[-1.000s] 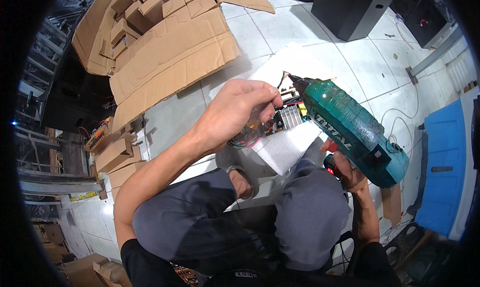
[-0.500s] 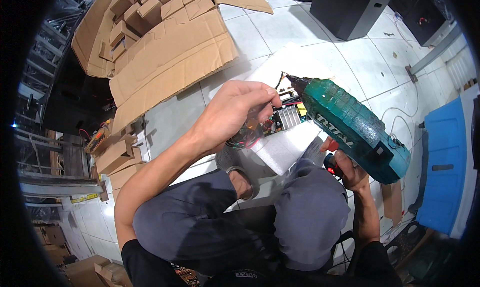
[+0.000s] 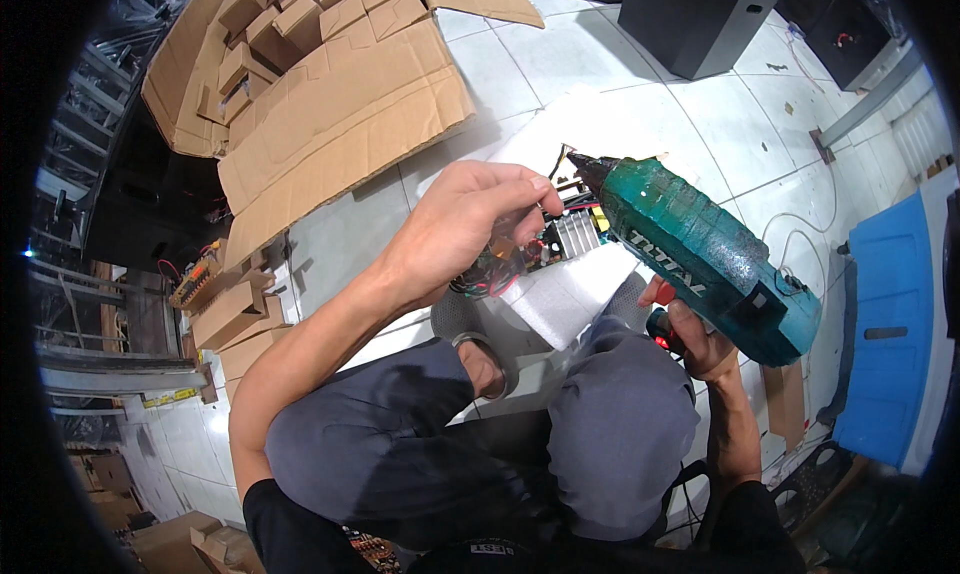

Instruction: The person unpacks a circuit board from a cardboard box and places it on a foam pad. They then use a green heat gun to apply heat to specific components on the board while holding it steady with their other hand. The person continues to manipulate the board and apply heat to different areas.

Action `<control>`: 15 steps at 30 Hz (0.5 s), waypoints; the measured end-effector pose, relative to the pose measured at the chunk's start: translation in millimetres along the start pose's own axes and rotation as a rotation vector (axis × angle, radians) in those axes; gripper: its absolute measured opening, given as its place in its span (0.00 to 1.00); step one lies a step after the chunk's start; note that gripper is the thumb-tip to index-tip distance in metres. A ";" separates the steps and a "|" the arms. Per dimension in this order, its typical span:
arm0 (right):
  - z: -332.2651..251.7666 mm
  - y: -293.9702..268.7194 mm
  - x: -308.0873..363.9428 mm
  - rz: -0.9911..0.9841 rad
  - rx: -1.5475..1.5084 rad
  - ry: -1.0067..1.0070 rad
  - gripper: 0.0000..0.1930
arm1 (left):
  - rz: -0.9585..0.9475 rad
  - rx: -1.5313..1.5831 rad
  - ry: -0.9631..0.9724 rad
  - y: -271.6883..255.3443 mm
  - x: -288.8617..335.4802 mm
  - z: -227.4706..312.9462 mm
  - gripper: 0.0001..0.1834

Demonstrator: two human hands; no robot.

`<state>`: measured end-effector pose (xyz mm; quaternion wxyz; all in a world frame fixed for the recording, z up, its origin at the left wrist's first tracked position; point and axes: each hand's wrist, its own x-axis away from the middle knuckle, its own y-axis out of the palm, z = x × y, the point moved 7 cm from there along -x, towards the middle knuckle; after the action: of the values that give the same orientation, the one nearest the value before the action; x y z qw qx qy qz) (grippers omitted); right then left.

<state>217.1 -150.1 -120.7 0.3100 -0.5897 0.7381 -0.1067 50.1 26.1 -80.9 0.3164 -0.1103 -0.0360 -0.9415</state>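
Observation:
In my right hand (image 3: 700, 339) is a bulky teal glue gun (image 3: 690, 249) with a dark pointed nozzle. Its nozzle points up and left, over a circuit board (image 3: 548, 246) with a finned metal heatsink (image 3: 577, 236) and coloured wires. My index finger lies by the red trigger under the body. My left hand (image 3: 480, 214) is pinched closed above the board, left of the nozzle; what sits between its fingertips is too small to make out. White foam (image 3: 570, 299) lies beneath the board, which my left hand and the gun partly hide.
A large open carton (image 3: 350, 114) holding several small boxes stands at the far left. Black cabinets (image 3: 695, 24) are at the back. On the right are a blue plastic container (image 3: 885, 334) and a thin cable (image 3: 790, 229) on the tiled floor. Small cartons (image 3: 235, 314) lie at left.
The glue gun has shifted very slightly, its nozzle a touch to the left. My left hand stays pinched in nearly the same place.

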 end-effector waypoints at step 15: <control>-2.5 0.2 2.0 0.023 0.133 -0.153 0.15 | -0.006 -0.006 0.001 0.5 -0.1 1.0 0.16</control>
<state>215.2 -152.4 -119.4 0.4052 -0.5659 0.7101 -0.1065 50.6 25.8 -79.9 0.3131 -0.1104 -0.0334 -0.9427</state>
